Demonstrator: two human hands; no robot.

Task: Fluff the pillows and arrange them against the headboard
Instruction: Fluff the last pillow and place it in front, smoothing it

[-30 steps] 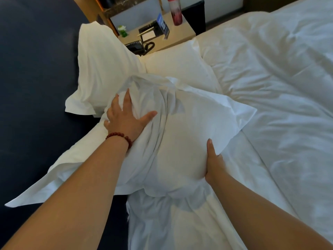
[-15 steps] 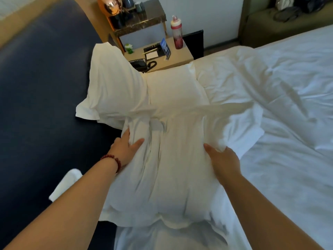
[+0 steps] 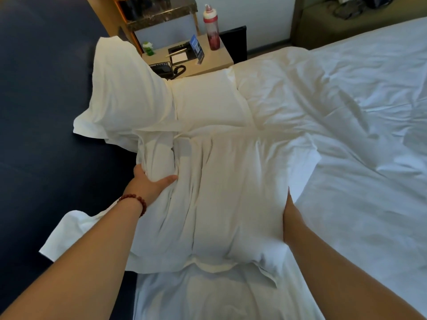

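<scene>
Pillow (image 3: pixel 231 192) getting squeezed from both sides to plump it: left hand (image 3: pixel 150 184) fingers (image 3: pixel 139 170) clamped on a fold, right hand (image 3: pixel 291 215) pressing, fingers seemingly straight.

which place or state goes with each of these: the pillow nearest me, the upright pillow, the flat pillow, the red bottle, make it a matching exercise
Things
1. near pillow
2. upright pillow
3. flat pillow
4. red bottle

Places or states
A. leans against the dark headboard
B. stands on the nightstand
C. gripped by the left hand, with the right hand against its side
D. lies flat on the bed, beside the nightstand

Pairs: 1-C, 2-A, 3-D, 4-B
</scene>
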